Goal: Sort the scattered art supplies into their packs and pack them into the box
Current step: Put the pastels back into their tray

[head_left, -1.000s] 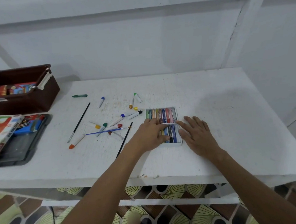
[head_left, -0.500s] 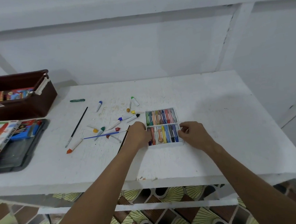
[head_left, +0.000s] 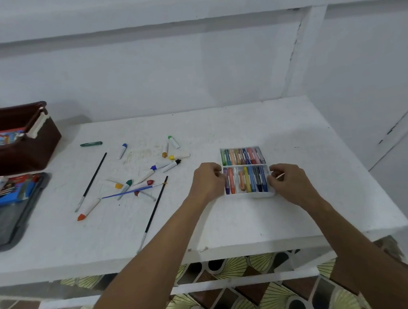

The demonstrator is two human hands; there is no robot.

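Crayon tray full; left hand and right hand grip its side walls, fingers curled. Step: tray going to pack, seemingly. Next: lift level toward brown box; paint tubes still loose on counter.

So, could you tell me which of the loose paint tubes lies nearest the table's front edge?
The orange-capped tube, lying left of the cluster beside the thin brush; every other tube sits farther back.

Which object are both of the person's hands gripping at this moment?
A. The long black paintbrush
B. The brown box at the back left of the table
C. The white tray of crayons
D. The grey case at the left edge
C: the left hand and the right hand each grip a side of the white tray of crayons, which sits on the table.
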